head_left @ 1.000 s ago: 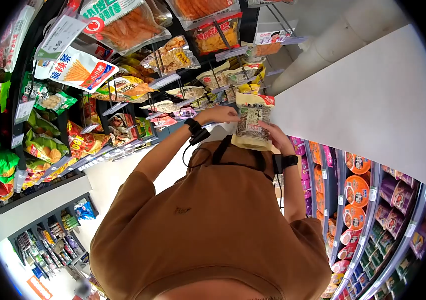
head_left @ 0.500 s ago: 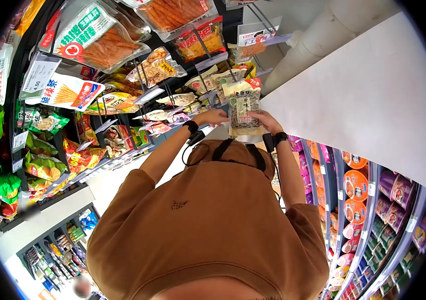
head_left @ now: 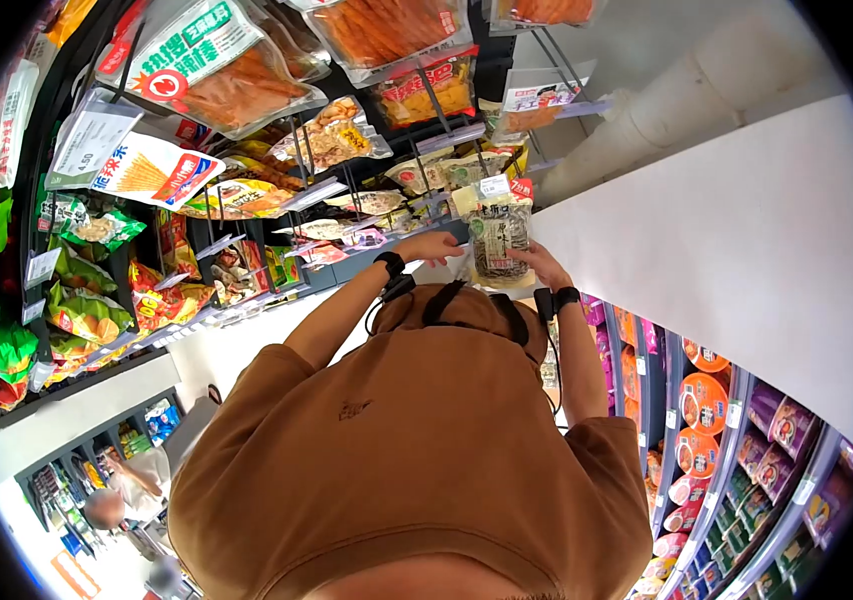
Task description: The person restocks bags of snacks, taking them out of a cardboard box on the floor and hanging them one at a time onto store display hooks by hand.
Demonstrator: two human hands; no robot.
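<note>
A cream-edged snack packet (head_left: 500,240), with a clear window showing dark, thin contents and a red upper corner, is upright in front of me. My right hand (head_left: 544,264) grips its lower right edge, thumb across the front. My left hand (head_left: 434,248) is at the packet's left side with its fingers stretched toward the edge; whether they touch it I cannot tell. A small white price tag (head_left: 495,186) shows at the packet's top. Just behind are hanging snack packets (head_left: 422,172) on hooks.
Racks of hooked snack bags (head_left: 232,85) fill the upper left. A grey pipe (head_left: 687,95) and a white panel (head_left: 717,240) stand to the right. Shelves with orange noodle bowls (head_left: 704,405) run along the lower right. Another person (head_left: 142,480) is at lower left.
The packet and both my hands have shifted slightly right and down in view, and a white tag now shows at the packet's top. A person has come into view at lower left.
</note>
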